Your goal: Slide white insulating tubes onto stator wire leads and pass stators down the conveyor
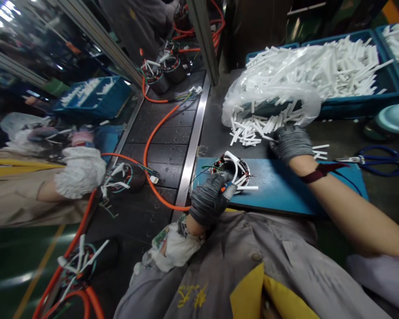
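My left hand (209, 197), in a grey knitted glove, is closed at the near-left side of a motor stator (248, 167), gripping its edge. White sleeve tubes and thin wires stick out of the stator's ring, which rests on a blue board (279, 177). My right hand (293, 142), gloved the same way, is at the right end of a loose pile of short white tubes (249, 133). Its fingers are curled down, and one white tube meets the fingertips. The palm side is hidden.
Blue bins (355, 106) of white tubes and a plastic bag (269, 91) stand behind. Blue-handled scissors (381, 160) and a pale blue lidded container (397, 117) lie right. Left, an orange hose (149, 141) crosses the metal-edged track (193, 155); a co-worker's gloved hand (81, 170) is beyond.
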Motion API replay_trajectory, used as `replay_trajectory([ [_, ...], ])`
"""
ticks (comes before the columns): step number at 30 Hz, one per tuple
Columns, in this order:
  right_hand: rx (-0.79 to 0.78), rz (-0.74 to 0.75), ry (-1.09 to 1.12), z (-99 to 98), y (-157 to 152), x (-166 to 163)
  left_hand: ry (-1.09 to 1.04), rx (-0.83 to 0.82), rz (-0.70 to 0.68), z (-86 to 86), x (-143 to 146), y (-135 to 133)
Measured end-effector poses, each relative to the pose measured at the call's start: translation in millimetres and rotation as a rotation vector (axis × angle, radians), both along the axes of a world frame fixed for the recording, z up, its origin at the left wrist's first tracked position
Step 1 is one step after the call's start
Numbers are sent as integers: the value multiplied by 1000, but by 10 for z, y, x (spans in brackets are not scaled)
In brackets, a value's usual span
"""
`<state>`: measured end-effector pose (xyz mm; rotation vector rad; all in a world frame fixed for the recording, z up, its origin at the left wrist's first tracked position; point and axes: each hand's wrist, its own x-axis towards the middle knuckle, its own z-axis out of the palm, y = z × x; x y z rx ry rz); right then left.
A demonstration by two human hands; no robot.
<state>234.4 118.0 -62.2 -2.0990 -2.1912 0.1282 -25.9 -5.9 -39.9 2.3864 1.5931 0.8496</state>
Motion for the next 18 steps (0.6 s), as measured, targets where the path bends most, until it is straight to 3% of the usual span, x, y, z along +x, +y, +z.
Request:
replay_trajectory([
  [3, 68, -54, 162, 169, -383, 52, 16, 0, 43, -1, 25, 9],
  [5, 105, 52, 392, 215, -642, 90, 26, -18, 36, -4, 18, 14],
  [9, -48, 171, 838, 178, -961, 81, 28, -79, -41, 17, -4, 40],
  [13, -121, 183, 920, 106, -981, 34, -3, -87, -81, 21, -14, 48],
  [18, -11, 433, 819, 76, -936, -11, 94, 16, -72, -21, -28, 10],
])
